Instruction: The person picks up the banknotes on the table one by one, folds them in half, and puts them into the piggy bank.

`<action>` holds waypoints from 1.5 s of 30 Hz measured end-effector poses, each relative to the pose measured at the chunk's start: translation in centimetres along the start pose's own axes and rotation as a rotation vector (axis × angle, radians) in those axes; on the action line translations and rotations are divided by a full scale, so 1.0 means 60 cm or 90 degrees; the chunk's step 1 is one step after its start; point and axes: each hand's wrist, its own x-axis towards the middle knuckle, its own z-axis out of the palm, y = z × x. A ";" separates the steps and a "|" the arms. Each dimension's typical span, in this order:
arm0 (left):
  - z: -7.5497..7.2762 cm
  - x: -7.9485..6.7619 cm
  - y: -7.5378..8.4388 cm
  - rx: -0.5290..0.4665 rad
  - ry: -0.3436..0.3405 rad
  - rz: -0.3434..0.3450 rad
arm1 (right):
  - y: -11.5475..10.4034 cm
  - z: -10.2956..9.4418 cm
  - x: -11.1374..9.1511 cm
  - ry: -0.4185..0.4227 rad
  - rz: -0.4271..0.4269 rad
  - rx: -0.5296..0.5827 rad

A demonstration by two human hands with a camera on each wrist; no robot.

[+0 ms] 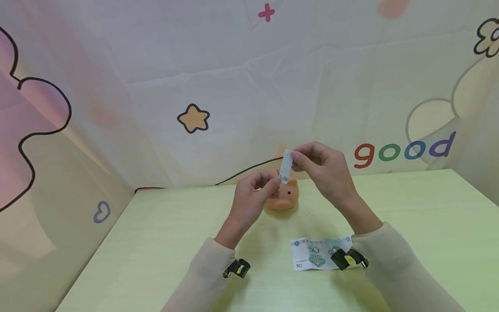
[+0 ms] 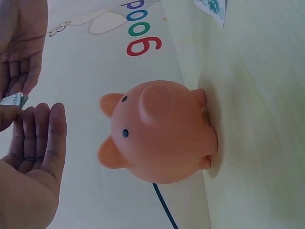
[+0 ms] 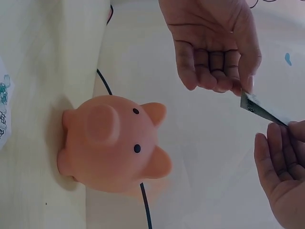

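A narrow folded banknote is held up between both hands, above the front of an orange piggy bank. My left hand pinches its lower end between thumb and fingers. At the upper end, the thumb and forefinger of my right hand grip the strip. Green print shows along the note in the right wrist view. The piggy bank stands upright on the table, its snout toward me, and the left hand overlaps part of it in the head view.
A creased 50 banknote lies flat on the pale table, partly hidden under the right wrist's black strap. Behind the table hangs a printed cloth backdrop with a star and the word "good".
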 end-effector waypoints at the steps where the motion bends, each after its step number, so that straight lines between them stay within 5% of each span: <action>1: 0.000 0.000 -0.001 0.004 0.005 0.003 | -0.001 0.000 -0.001 0.004 0.000 -0.002; 13: -0.014 -0.002 -0.011 0.095 0.081 0.027 | -0.015 0.002 0.000 0.074 0.010 -0.012; 21: -0.021 0.019 -0.018 0.102 0.045 0.011 | -0.010 0.013 0.024 0.090 0.074 -0.056; 39: -0.024 0.060 -0.069 0.191 -0.006 -0.147 | 0.023 0.036 0.073 0.090 0.136 -0.101; 45: -0.022 0.065 -0.079 0.183 -0.027 -0.139 | 0.042 0.041 0.080 0.090 0.159 -0.123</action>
